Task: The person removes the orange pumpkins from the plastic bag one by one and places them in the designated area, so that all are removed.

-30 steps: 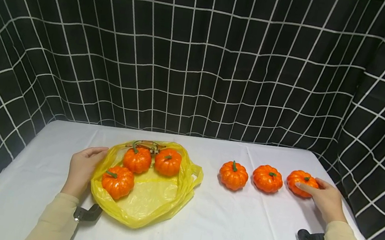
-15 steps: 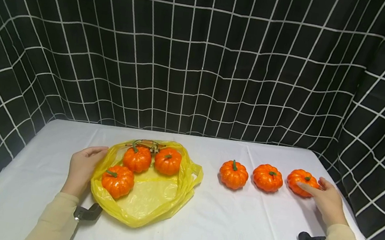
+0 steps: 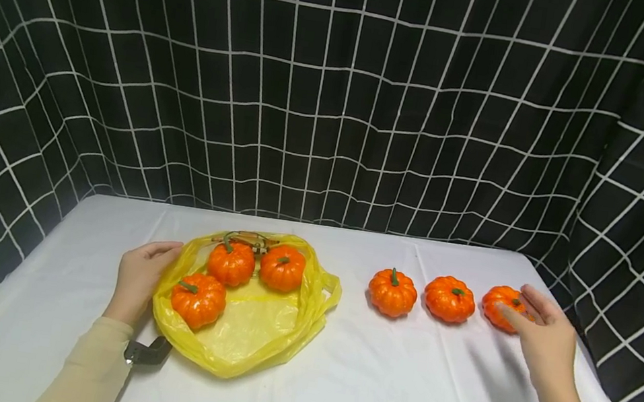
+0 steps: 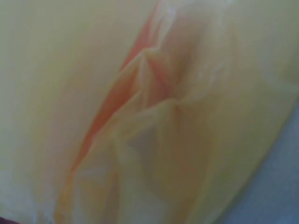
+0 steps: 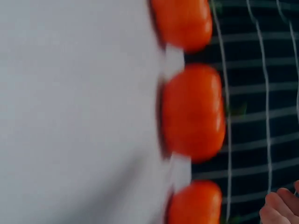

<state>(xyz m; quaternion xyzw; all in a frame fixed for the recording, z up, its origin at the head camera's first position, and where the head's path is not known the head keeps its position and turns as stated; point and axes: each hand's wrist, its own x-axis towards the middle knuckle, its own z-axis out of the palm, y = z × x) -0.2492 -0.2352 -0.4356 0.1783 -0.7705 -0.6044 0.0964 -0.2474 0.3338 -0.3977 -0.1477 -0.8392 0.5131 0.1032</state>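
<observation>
My left hand (image 3: 139, 279) is at the left rim of a yellow plastic bag (image 3: 242, 343), its fingertips right at the film; I cannot tell whether they pinch it. Crumpled bag film (image 4: 187, 140) fills the left wrist view, with orange showing through. Inside the bag sit three small orange pumpkins: one front left (image 3: 198, 303), two at the back (image 3: 231, 265) (image 3: 284, 269). My right hand (image 3: 549, 350) hovers, fingers spread and holding nothing, partly covering the rightmost pumpkin (image 3: 497, 297) of a row. Its fingertips (image 5: 279, 207) show low in the right wrist view.
Left of that pumpkin, two more pumpkins (image 3: 392, 293) (image 3: 449, 299) stand on the white tablecloth (image 3: 371, 384). A brown object with metal parts (image 3: 249, 240) lies at the bag's back rim, partly hidden. A black curtain with white grid lines (image 3: 331, 127) surrounds the table.
My right hand has drawn up and back from the rightmost pumpkin, its fingers spreading and its shadow now apart on the cloth. The left hand, bag and pumpkins stay put; the head view shifts slightly.
</observation>
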